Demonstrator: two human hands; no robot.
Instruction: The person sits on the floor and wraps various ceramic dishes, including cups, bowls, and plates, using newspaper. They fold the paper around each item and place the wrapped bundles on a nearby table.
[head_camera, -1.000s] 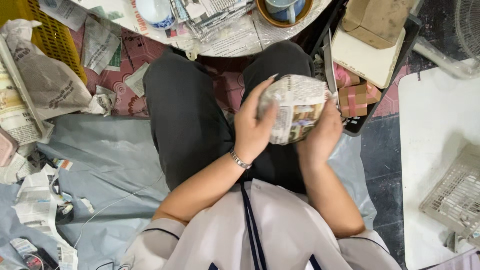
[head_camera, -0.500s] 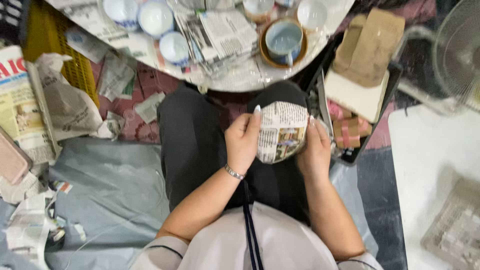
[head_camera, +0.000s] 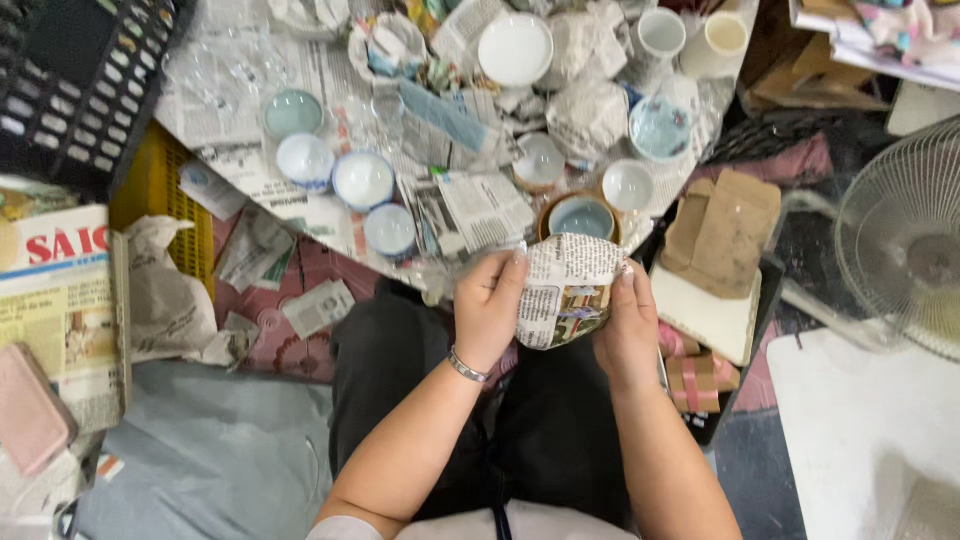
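Both hands hold a rounded bundle wrapped in newspaper above my lap. My left hand, with a bracelet at the wrist, grips its left side with fingertips on the top edge. My right hand cups its right side. What is inside the paper is hidden. Just beyond the bundle stands a brown-rimmed bowl with a blue inside at the near edge of a low round table covered in newspaper.
Several small white and blue bowls, cups and crumpled newspaper wads crowd the table. A black crate and yellow crate lie left, folded cardboard and a fan right. Newspaper stack far left.
The view has tipped up, bringing the table into sight. My hands raised the wrapped bundle from my lap toward the table edge and turned it more upright.
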